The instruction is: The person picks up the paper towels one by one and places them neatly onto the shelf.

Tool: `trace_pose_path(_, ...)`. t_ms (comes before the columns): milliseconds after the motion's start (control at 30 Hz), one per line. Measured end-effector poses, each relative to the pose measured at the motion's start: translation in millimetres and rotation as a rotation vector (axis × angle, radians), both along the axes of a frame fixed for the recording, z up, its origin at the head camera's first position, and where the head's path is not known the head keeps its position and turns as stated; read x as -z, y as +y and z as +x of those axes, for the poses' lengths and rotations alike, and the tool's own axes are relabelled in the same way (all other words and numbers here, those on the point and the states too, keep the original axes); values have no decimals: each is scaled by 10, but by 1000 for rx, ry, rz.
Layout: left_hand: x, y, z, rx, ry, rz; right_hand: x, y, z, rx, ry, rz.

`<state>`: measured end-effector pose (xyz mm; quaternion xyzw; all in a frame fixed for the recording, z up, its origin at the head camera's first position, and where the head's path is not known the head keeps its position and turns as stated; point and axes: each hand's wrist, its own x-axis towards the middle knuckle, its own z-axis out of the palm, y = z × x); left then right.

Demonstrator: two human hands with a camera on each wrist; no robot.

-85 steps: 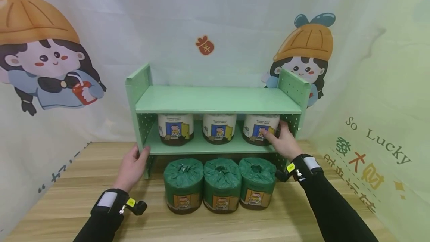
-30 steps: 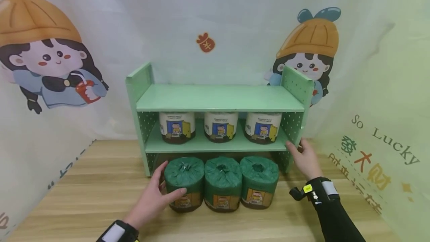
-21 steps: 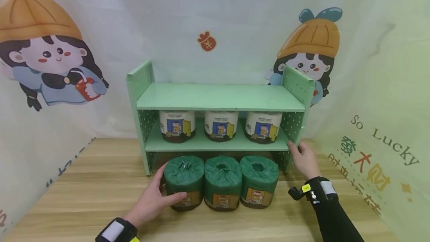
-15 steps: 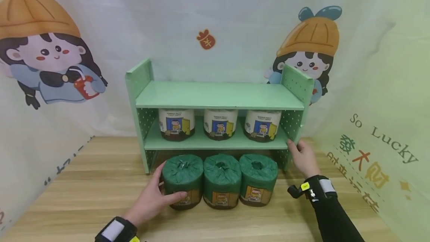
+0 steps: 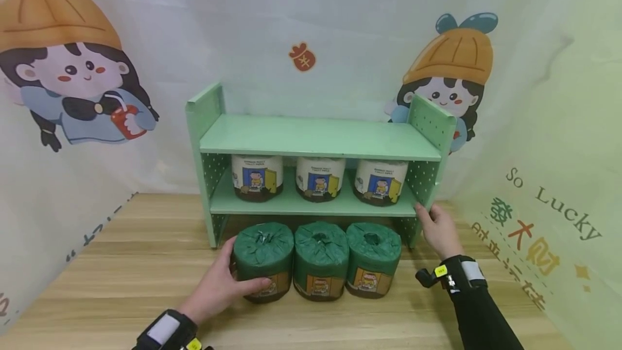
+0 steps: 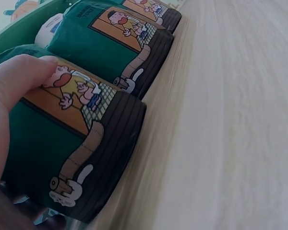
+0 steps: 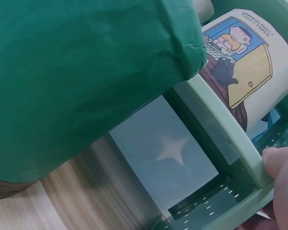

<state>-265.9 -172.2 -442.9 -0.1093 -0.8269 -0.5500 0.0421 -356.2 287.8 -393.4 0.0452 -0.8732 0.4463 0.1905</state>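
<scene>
My left hand (image 5: 218,282) grips the leftmost green-wrapped toilet roll (image 5: 264,250), its thumb across the printed front and its fingers round the left side. Two more green rolls, a middle one (image 5: 322,255) and a right one (image 5: 373,255), stand beside it on the table. At the right end of a green two-tier shelf (image 5: 320,136), my right hand (image 5: 439,231) holds the side upright, thumb at the front edge. In the right wrist view the thumb (image 7: 281,160) lies against the corner where board and upright meet. The fingers behind the upright are mostly hidden.
Three white-wrapped toilet rolls, left (image 5: 257,177), middle (image 5: 319,178) and right (image 5: 381,181), stand spaced out on the lower board. The shelf's upper board lies close above their tops. Behind the wooden table (image 5: 121,263) hangs a printed cloth (image 5: 340,26).
My left hand has gone from the shelf's left upright to the left green roll, which has lately shifted slightly left. My right hand has left the right white roll for the shelf's right upright.
</scene>
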Motion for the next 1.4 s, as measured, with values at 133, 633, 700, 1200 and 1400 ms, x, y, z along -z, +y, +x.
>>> trace_pose_path(133,30,-16,-14,2,-1,8,13,3,-8,3,-1,3)
trace_pose_path(633,68,-61,-10,3,31,43,16,-14,-6,-6,10,-1)
trace_pose_path(700,56,-64,-7,10,29,48,10,-10,14,-4,9,-9)
trace_pose_path(1200,-189,-80,83,31,62,144,7,21,11,41,-9,17)
trace_pose_path(1400,-444,-87,155,58,164,169,30,-6,-12,43,-4,11)
